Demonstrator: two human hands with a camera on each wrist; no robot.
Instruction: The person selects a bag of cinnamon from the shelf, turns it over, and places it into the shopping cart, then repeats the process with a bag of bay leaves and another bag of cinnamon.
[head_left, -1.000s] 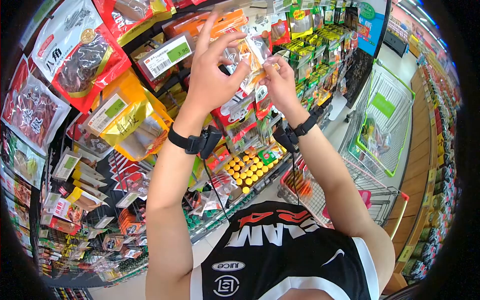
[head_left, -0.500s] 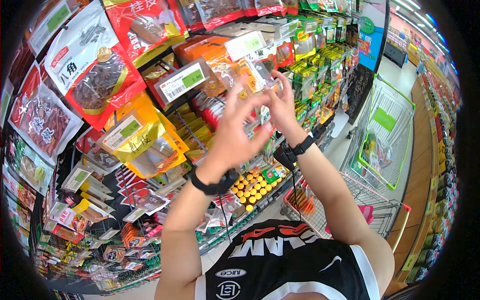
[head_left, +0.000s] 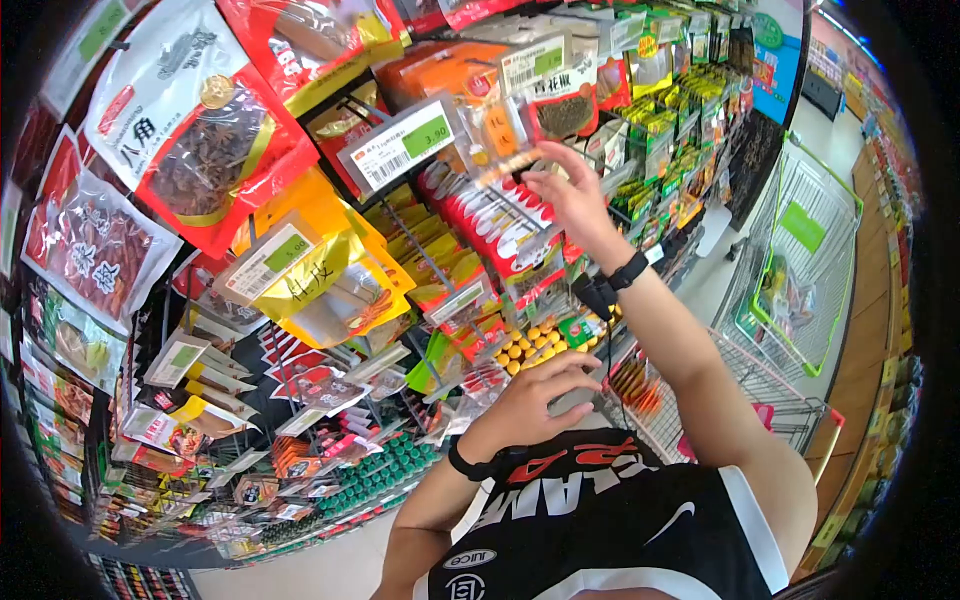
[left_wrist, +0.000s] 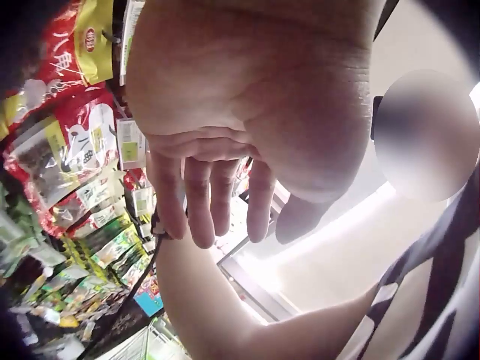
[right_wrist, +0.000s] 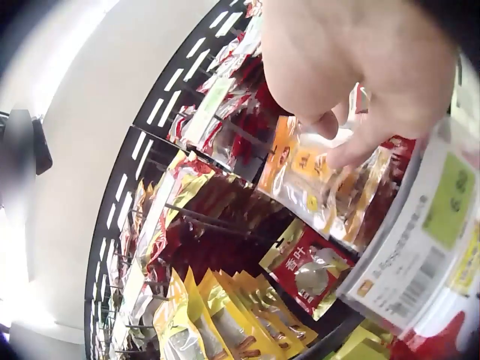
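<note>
My right hand is stretched toward the rack, pinching the lower edge of a clear spice packet with an orange label. The packet's bottom edge is blurred and tilts out toward me. Seen from the right wrist, the finger and thumb of that hand lie over the same orange-labelled packet, which shows brownish pieces inside. Lowered in front of the chest, my left hand holds nothing. Its fingers hang loose and slightly bent in the left wrist view.
A price tag reading 3.90 projects just left of the packet. Big star anise bags and yellow spice bags hang further left. A green-trimmed cart stands at the right, with red snack packs in a nearer cart.
My left hand has come away from the packet and dropped to the chest. The right hand stays at the packet, whose bottom edge now tilts outward. The head view has shifted slightly.
</note>
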